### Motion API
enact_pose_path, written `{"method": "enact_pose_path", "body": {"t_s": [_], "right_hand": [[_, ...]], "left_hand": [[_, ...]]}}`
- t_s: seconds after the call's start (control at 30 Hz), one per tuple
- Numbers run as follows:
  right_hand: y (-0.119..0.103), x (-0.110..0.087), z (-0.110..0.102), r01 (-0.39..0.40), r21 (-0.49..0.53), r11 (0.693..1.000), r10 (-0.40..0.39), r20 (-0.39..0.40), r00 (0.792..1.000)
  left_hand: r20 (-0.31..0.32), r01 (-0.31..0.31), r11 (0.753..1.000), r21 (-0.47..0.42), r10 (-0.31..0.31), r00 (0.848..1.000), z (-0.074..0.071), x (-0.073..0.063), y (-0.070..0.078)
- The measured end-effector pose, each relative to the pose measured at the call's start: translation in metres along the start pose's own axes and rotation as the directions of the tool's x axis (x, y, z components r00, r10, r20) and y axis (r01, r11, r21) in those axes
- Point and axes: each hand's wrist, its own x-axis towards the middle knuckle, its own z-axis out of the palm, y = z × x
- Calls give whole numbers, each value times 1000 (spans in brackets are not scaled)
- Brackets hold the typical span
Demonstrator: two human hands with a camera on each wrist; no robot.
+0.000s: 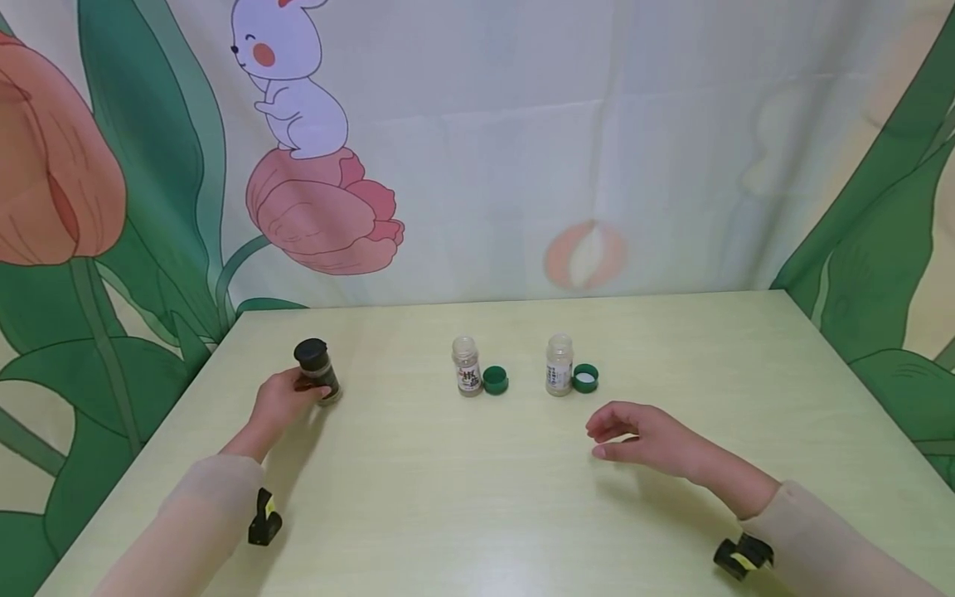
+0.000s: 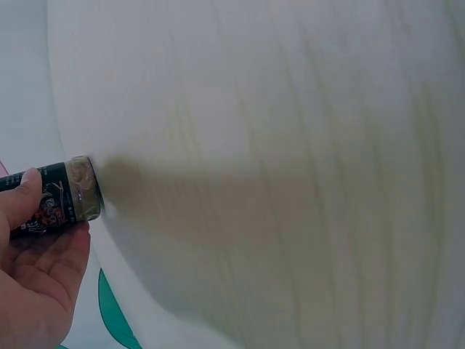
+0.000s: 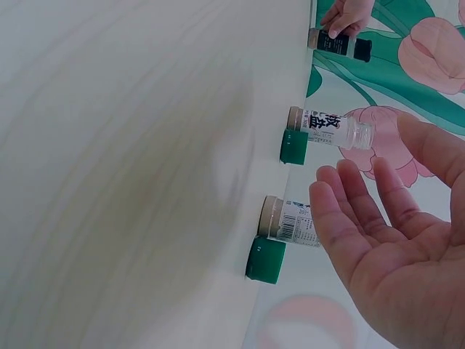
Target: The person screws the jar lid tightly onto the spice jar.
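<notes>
At the table's left side, my left hand (image 1: 282, 408) grips a spice jar with a black cap (image 1: 313, 355) and a dark label. In the left wrist view the thumb presses on that label, and the brownish base of the jar (image 2: 83, 187) is at or just above the tabletop. Two clear glass jars stand uncapped: one near the middle (image 1: 467, 369), another to its right (image 1: 559, 367). Beside each lies a green cap, the first (image 1: 495, 381) and the second (image 1: 585, 379). My right hand (image 1: 656, 438) hovers near the right jar, fingers loosely bent, holding nothing.
A pale wooden table (image 1: 448, 497) spans the view. Behind it hangs a curtain (image 1: 485, 166) printed with a rabbit, tulips and green leaves. A small black device with a yellow mark is worn at each wrist, left (image 1: 264, 518) and right (image 1: 743, 555).
</notes>
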Motion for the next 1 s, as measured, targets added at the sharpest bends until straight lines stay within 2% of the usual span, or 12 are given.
{"method": "enact_pose_path", "body": {"t_s": [0.53, 0.8, 1.0], "right_hand": [[2, 0, 0, 19, -4, 1000, -19, 2, 1000], [1, 0, -1, 7, -2, 1000, -7, 6, 1000], [3, -1, -2, 3, -4, 1000, -3, 9, 1000]], "left_hand": [[16, 15, 1000, -3, -15, 1000, 0, 1, -5], [64, 68, 997, -38, -66, 996, -3, 1, -2], [70, 93, 994, -55, -89, 994, -3, 0, 0]]}}
